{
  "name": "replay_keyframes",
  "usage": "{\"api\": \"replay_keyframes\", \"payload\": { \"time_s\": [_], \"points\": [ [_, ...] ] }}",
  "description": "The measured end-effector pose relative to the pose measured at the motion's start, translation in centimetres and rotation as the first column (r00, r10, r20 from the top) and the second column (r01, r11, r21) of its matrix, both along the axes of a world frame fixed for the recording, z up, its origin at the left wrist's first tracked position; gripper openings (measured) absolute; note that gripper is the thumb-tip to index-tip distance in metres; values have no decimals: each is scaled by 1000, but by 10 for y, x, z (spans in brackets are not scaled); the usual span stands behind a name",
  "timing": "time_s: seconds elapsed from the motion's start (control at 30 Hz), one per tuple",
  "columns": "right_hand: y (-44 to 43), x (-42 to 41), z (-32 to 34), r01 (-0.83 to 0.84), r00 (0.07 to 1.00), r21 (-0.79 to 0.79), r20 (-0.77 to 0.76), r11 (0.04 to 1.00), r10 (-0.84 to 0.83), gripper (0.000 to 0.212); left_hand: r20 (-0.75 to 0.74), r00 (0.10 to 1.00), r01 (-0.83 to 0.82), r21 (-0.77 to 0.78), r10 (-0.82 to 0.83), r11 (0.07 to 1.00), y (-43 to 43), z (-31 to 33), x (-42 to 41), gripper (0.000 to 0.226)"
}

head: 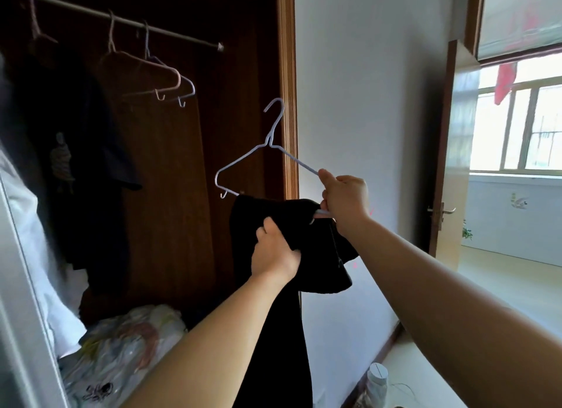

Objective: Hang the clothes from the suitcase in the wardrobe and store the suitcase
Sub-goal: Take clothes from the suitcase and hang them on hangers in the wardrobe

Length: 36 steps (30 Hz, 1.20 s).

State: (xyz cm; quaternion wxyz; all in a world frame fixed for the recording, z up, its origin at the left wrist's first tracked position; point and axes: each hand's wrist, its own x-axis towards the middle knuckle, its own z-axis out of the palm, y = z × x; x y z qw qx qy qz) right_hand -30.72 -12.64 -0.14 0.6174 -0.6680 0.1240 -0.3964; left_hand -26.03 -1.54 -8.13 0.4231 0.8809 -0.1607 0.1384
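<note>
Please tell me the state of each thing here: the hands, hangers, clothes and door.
white hanger, held in the air, not on the rail
black garment, draped over the white hanger's bottom bar
left hand, grips the black garment
right hand, grips the white hanger's end
two rail hangers, empty
room door, open

The wardrobe rail (182,36) carries two bare hangers (178,79) and dark clothes (91,152).

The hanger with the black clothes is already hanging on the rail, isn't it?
Not quite. The hanger with the black clothes is not on the rail; the right hand holds it up beside the wardrobe, as the head view shows.
</note>
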Motion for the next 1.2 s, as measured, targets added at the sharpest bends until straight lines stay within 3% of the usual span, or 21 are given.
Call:
{"api": "replay_keyframes", "payload": {
  "time_s": [0.1,0.17,0.27,0.43,0.53,0.6,0.67,0.73,0.77,0.83,0.9,0.93,0.97,1.03,1.1,1.2],
  "points": [
    [-1,4,1,-4,1000,1,-7,1000,4,41,-8,1000,-1,-38,1,999,8,4,8,29],
    [-2,3,1,1,1000,-53,-27,999,-3,42,33,999,38,-127,-34,991,14,14,10,22],
    [1,2,-2,-2,997,-196,-75,981,-13,46,126,991,-22,-216,50,976,14,45,12,19],
    [21,5,-10,-67,992,-266,-119,961,37,50,132,985,-81,-189,107,979,-3,84,11,14],
    [22,4,-6,-16,998,-360,-59,933,-5,52,76,996,60,-136,-50,989,-8,83,4,12],
    [17,4,-6,17,999,-384,-32,923,-32,52,-57,974,209,-159,-221,965,-6,84,1,13],
    [10,6,-8,8,1000,-369,-8,929,-12,52,-184,913,286,-349,-364,892,-1,85,0,17],
    [8,7,-11,0,1000,-394,8,919,4,52,-166,894,244,-600,-416,762,6,81,6,20],
    [6,7,-12,2,1000,-418,10,908,3,52,-131,936,179,-622,-327,762,11,76,12,20],
    [1,7,-11,14,1000,-423,23,906,-5,50,-54,998,-47,-446,26,894,23,64,29,23],
    [-8,9,-8,28,998,-379,57,925,-7,50,-38,937,-342,-300,348,891,39,50,40,36],
    [-13,10,-7,20,997,-338,74,941,5,49,-114,911,-413,-286,397,865,46,42,48,46],
    [-16,10,-6,-6,995,-283,92,959,33,48,-224,909,-409,-302,353,861,54,36,54,58],
    [-21,10,-4,-93,985,-154,132,984,114,42,-409,910,-262,-447,65,855,64,23,69,79],
    [-21,10,-3,-157,974,-84,148,984,169,38,-414,894,-118,-585,-171,802,70,17,76,86],
    [-20,9,-4,-181,976,-99,106,978,192,43,-311,911,-24,-695,-270,719,70,29,79,68]
  ]
}}
